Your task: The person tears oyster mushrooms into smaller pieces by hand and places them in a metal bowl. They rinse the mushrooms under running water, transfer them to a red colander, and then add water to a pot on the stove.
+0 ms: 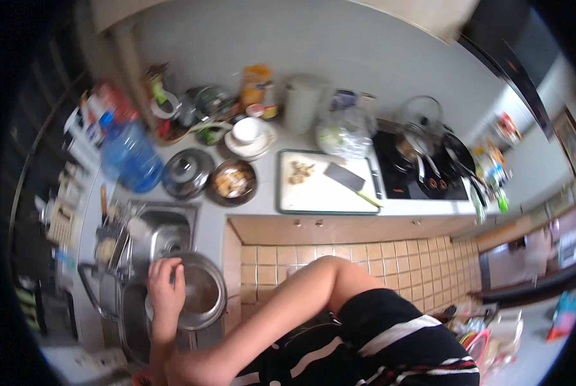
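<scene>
My left hand [166, 284] is over the left rim of a steel pot [215, 299] at the sink, back up, fingers loosely bent, thumb apart; it seems to hold nothing. Whether it touches the rim I cannot tell. The pot contains what looks like cloudy liquid and rests across the double steel sink [191, 217]. My right arm crosses low in front of me; my right hand [177, 369], blurred at the bottom edge, lies against my left forearm, its fingers mostly hidden. A cleaver [344, 176] and chopped pieces [300, 172] lie on a white cutting board [317, 197].
Beyond the sink stand a lidded pan [189, 172], a bowl of food pieces [232, 183], stacked white bowls [248, 131] and a blue water bottle [132, 157]. A faucet [92, 292] is left of the pot. Pans stand on the black cooktop [394, 192] at right.
</scene>
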`<state>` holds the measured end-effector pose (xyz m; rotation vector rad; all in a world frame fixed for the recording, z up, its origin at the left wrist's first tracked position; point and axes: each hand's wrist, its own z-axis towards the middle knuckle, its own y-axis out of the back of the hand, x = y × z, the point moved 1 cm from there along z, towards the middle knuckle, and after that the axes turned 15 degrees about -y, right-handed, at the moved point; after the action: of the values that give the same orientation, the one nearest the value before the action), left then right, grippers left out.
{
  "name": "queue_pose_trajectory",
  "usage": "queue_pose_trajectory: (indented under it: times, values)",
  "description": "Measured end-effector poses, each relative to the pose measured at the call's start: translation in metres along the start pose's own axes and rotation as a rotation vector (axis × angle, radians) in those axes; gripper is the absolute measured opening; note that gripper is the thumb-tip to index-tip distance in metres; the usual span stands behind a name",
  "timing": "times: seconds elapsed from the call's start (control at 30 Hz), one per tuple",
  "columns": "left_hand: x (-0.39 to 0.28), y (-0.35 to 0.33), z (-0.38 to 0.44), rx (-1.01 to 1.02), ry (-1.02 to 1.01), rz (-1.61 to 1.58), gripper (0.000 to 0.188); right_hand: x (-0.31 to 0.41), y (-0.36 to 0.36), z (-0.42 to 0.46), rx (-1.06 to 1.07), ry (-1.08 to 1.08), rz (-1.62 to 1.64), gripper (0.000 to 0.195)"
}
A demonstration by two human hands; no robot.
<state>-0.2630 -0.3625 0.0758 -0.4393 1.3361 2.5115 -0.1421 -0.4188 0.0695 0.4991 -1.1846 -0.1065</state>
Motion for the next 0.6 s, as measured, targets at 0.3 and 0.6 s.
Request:
queue_pose_trajectory:
  times: [0.3, 0.6]
  values:
    - [-0.090, -0.069, 0.036, 0.597, -0.507, -0.085, 0.009, 0.085, 0.049, -0.033, -0.142, 0.396, 0.323, 0.037]
    - [-0.226, -0.192, 0.091, 0.876, -0.794, -0.119, 0.012, 0.197, 0.191, -0.211, -0.010, 0.166, -0.148, 0.025]
